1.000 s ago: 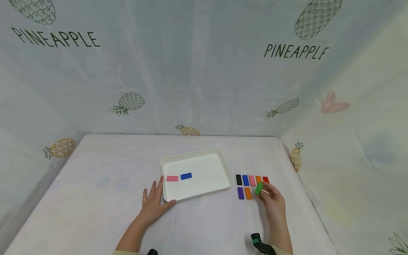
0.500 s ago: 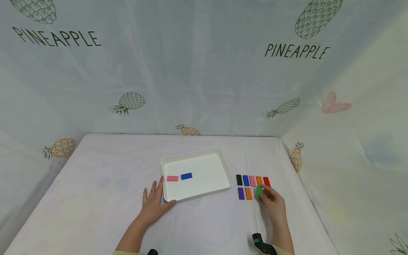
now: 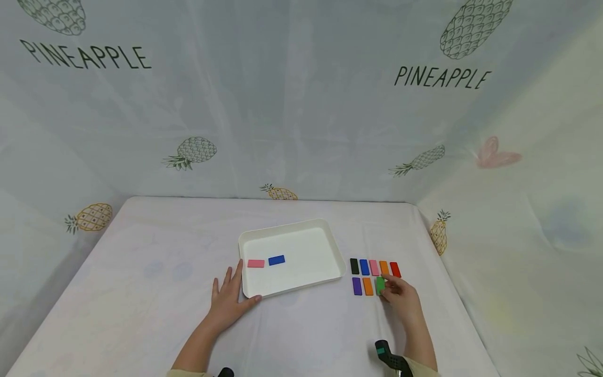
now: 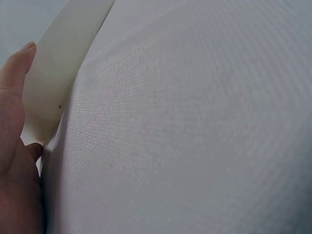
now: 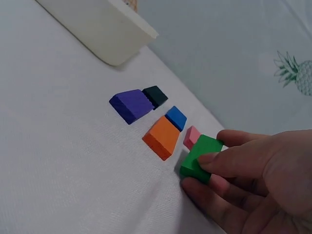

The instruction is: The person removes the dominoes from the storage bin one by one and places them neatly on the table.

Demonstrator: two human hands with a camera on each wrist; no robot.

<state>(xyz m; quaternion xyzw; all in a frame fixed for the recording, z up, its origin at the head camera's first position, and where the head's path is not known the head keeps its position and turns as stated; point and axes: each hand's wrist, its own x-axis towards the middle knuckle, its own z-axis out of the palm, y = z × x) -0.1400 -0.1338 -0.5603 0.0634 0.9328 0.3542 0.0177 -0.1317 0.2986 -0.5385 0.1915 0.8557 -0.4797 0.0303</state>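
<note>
My right hand [image 3: 402, 301] pinches a green block [image 5: 201, 158] between thumb and fingers, low over the cloth at the right. Left of it in the head view lie an orange block [image 3: 368, 286] and a purple block [image 3: 357, 286], forming the near row. Behind them runs a far row with a black [image 3: 354, 266], a blue [image 3: 365, 267], a pink [image 3: 374, 267], an orange [image 3: 383, 267] and a red block [image 3: 395, 269]. With fingers spread, my left hand [image 3: 226, 309] touches the near left corner of a white tray [image 3: 306, 259].
Inside the tray, toward its left end, lie a pink block [image 3: 256, 264] and a blue block [image 3: 276, 260]. A white cloth [image 3: 301, 335] covers the table. Pineapple-printed curtains [image 3: 301, 104] hang behind the table and at its sides.
The green block has come down and slightly left in my right hand, into line with the near row beside the orange block. My left hand stays at the tray.
</note>
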